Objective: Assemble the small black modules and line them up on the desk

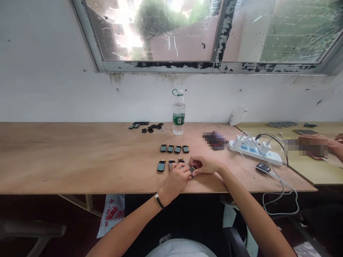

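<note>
Near the front edge of the wooden table (66,157), my left hand (177,178) and my right hand (205,165) meet over a small dark part (192,170). The fingers of both hands are curled and pinch it from either side. Just left of my hands lie small dark devices with pale screens (161,166), one beside another and partly hidden by my left hand. A row of several more such devices (174,149) lies a little farther back. A black band circles my left wrist.
A water bottle (178,113) stands at the back, with loose dark parts (146,126) to its left. A white power strip (254,149) with cables and a black fob (263,167) lie to the right. Another person's hand (318,144) rests on the neighbouring table.
</note>
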Demonstrator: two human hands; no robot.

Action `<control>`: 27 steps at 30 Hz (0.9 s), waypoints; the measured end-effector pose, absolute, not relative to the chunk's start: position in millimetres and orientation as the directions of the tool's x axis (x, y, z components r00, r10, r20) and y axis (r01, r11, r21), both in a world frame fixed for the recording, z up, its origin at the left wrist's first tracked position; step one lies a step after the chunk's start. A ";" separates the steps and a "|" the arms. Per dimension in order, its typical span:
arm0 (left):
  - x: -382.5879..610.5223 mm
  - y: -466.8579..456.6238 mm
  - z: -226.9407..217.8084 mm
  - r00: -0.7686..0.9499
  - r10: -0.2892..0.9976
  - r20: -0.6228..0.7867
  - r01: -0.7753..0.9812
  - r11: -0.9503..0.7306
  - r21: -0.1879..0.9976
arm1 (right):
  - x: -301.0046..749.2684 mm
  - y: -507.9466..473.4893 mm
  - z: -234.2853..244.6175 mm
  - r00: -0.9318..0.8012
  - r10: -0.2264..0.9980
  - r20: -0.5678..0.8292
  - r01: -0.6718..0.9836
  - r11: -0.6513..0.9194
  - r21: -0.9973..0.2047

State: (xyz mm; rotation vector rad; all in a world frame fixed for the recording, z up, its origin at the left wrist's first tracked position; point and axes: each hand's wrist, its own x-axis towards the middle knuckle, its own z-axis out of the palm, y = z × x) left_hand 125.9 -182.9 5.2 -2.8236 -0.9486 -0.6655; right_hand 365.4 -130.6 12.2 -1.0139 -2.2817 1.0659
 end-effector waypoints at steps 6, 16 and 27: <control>127.4 -179.9 3.5 0.708 0.561 0.428 0.604 -0.796 0.044 | 365.7 -129.1 6.1 -0.630 0.770 0.102 0.376 0.417 -0.827; 138.2 -184.3 11.0 0.693 0.586 0.420 0.644 -0.765 0.005 | 361.6 -132.5 12.6 -0.543 0.809 0.226 0.366 0.470 -0.803; 153.6 -180.4 12.5 0.615 0.673 0.412 0.747 -0.664 -0.031 | 361.2 -115.7 -5.6 -0.294 0.908 0.300 0.560 0.418 -0.715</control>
